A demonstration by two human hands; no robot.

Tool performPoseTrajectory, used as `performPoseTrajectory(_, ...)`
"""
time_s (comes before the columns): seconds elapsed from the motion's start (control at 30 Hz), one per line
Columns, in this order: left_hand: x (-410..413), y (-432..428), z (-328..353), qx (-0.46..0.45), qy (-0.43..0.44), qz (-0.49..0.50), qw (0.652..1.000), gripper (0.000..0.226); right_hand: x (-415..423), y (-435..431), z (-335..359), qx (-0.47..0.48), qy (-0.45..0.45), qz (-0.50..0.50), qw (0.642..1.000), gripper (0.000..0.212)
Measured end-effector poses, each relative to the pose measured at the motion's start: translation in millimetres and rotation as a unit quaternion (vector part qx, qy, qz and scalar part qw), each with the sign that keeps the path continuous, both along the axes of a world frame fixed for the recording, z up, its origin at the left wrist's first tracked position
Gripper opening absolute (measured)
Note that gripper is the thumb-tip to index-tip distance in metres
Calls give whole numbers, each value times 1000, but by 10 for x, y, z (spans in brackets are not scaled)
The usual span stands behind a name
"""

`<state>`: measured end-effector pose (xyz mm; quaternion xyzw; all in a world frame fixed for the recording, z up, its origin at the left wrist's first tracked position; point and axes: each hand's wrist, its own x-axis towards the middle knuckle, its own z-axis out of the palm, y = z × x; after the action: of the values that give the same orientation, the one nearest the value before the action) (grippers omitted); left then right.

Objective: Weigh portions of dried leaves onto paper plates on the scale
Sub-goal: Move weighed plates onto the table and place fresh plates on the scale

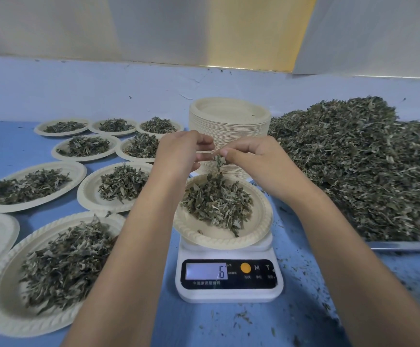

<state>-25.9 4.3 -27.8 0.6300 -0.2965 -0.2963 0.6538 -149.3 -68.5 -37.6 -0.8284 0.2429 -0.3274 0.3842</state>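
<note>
A white digital scale [229, 279] stands on the blue table, its display showing a 6. On it sits a paper plate [259, 229] holding a mound of dried leaves [216, 201]. My right hand [251, 156] hovers above the plate and pinches a small sprig of dried leaves [219, 160] between thumb and fingertips. My left hand [181, 149] is close beside it, fingers loosely curled, fingertips near the sprig; whether it touches the sprig I cannot tell.
Several filled paper plates [53, 261] cover the table to the left. A tall stack of empty plates [229, 121] stands behind the scale. A big heap of dried leaves [359, 166] lies on a metal tray [404, 245] at right. Leaf crumbs litter the table.
</note>
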Motion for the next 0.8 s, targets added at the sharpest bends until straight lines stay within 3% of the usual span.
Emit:
performPoseTrajectory(0.3, 17, -10, -14, 3, -4, 6, 1000, 25, 5, -22, -41, -12, 9, -9, 1000, 10)
performPoseTrajectory(0.67, 25, -5, -27, 1, 1, 6, 1000, 25, 8, -46, -79, -1, 4, 12, 1000, 25)
performPoseTrajectory(0.8, 30, -5, -23, 3, 3, 5, 1000, 25, 6, -74, -77, -9, -6, -2, 1000, 11)
